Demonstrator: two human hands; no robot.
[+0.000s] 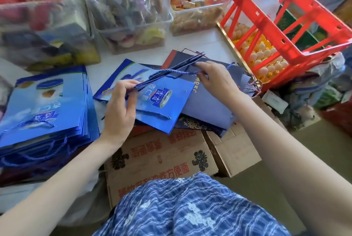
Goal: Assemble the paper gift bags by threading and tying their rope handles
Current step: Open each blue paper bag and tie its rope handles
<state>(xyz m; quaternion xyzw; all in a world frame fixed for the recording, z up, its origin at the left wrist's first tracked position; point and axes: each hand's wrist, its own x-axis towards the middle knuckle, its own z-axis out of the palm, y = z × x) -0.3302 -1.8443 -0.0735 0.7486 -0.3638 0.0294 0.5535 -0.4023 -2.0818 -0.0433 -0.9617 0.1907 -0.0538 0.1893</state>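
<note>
**Both hands on the rope over a flat blue bag**

Head view: the left hand (pixel 119 110) pinches the blue rope (pixel 171 72) near its lower end, fingers curled round it just above the bag (pixel 152 100). The right hand (pixel 215 81) holds the same rope farther along, fingertips closed on it, so the rope runs taut between the two hands. The bag lies flat and tilted on a pile of darker bags (pixel 209 102), which rests on cardboard boxes (pixel 162 155). A second rope handle (pixel 154 113) lies across the bag's near edge, and a small eyelet hole (pixel 184 92) shows near its right edge. To the left sits a stack of blue bags (pixel 47 110) with rope handles, on the white surface (pixel 205 45). Behind stand clear bins (pixel 129 7) of wrapped snacks; a red crate (pixel 282 18) is at the right.
</note>
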